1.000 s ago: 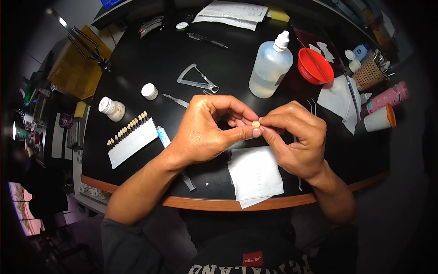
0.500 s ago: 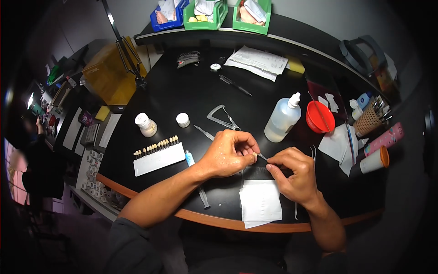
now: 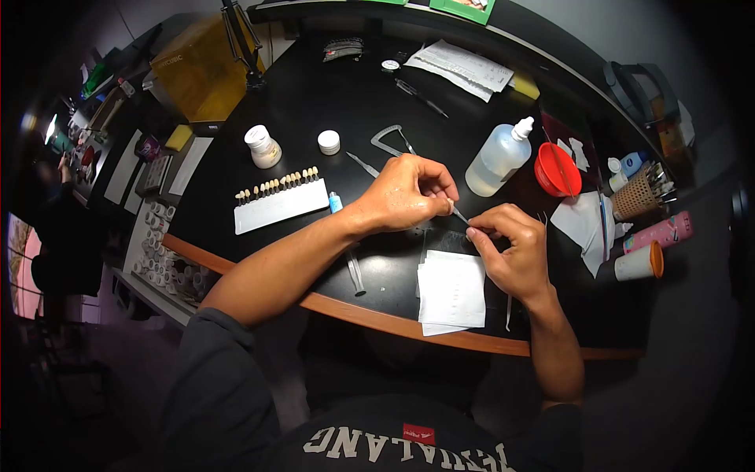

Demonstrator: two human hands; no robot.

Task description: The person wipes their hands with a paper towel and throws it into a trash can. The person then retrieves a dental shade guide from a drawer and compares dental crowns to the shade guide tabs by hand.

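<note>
My left hand (image 3: 405, 193) pinches a small tooth-coloured piece (image 3: 451, 206) between thumb and fingertips; most of it is covered. Wet droplets glisten on the back of this hand. Closed around a thin grey instrument (image 3: 462, 219), my right hand (image 3: 513, 244) points its tip at the piece; whether they touch is hard to tell. Below the hands lies a stack of white paper sheets (image 3: 452, 291). To the left are a shade guide (image 3: 283, 206) with tooth-shaped tabs and a syringe (image 3: 356, 271), partly under my left forearm. A metal caliper (image 3: 385, 140) lies beyond my left hand.
Around the black table stand a clear squeeze bottle (image 3: 495, 161), a red bowl (image 3: 557, 171), a white jar (image 3: 263, 148) and a small lidded pot (image 3: 329, 142). A pen (image 3: 421, 97) and papers (image 3: 464, 67) lie farther back. Another person is at the far left.
The view has tilted downward, so the table appears higher and my shirt shows. Both hands keep their grips, close together.
</note>
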